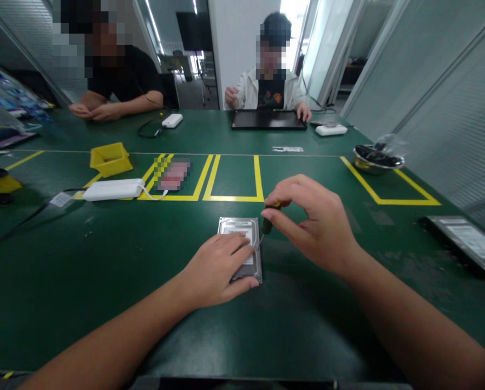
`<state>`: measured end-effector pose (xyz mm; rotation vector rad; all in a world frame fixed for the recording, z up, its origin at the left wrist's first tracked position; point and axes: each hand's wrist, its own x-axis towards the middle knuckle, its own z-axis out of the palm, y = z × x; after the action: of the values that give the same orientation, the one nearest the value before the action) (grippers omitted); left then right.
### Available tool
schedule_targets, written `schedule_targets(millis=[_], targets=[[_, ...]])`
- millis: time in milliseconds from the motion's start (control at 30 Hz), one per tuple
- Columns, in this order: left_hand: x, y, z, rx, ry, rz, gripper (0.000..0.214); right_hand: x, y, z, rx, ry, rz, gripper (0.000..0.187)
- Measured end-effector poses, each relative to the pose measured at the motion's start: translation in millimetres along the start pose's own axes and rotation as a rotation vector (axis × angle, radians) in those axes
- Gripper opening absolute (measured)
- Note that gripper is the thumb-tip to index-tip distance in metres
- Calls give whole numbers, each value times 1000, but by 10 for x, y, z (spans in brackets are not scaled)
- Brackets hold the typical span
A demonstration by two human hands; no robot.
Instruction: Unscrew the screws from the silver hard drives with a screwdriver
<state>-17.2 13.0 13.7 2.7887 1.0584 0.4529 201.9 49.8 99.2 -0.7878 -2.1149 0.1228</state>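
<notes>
A silver hard disk drive [248, 266] with a white label lies flat on the green table in front of me. My left hand [224, 265] rests across it with fingers stretched out, covering much of the label and the left side. Above the drive's right edge, my right hand [313, 216] pinches a small screwdriver [267, 223] by its dark, yellow-topped handle. The thin shaft slants down and left to the drive, close to my left fingertips. Whether the tip sits in a screw is too small to tell.
Another hard drive [470, 241] lies at the right. A metal bowl [374, 167] of dark items stands behind it. On the left are a yellow bin [111, 160], a white power strip [113, 189] and a blurred-out phone-like object [174, 176]. Two people sit across the table, one at a black panel [269, 120].
</notes>
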Motion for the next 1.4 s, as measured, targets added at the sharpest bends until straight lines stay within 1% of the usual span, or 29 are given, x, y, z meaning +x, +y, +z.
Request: schedule_targets(millis=[133, 267, 467, 733, 967, 1200, 1333, 1400], targets=[[0, -6, 7, 3, -21, -2, 54, -6, 6, -23, 18, -19, -5, 12], [2, -7, 12, 0, -15, -3, 54, -2, 3, -44, 53, -53, 6, 16], [4, -3, 8, 0, 0, 0, 54, -14, -11, -65, 97, -78, -36, 26], [7, 1, 9, -12, 3, 5, 54, -7, -42, -97, 38, -152, -74, 32], [1, -2, 11, -2, -2, 0, 54, -10, -23, -89, -50, -119, -90, 27], [2, -6, 21, -10, 3, 2, 54, -17, -18, -94, 2, -148, -103, 32], [2, -3, 14, -8, -15, -4, 54, -25, 8, -79, 10, -113, -106, 24], [1, -4, 11, -7, -20, -7, 54, -24, 23, -73, 4, -111, -95, 17]])
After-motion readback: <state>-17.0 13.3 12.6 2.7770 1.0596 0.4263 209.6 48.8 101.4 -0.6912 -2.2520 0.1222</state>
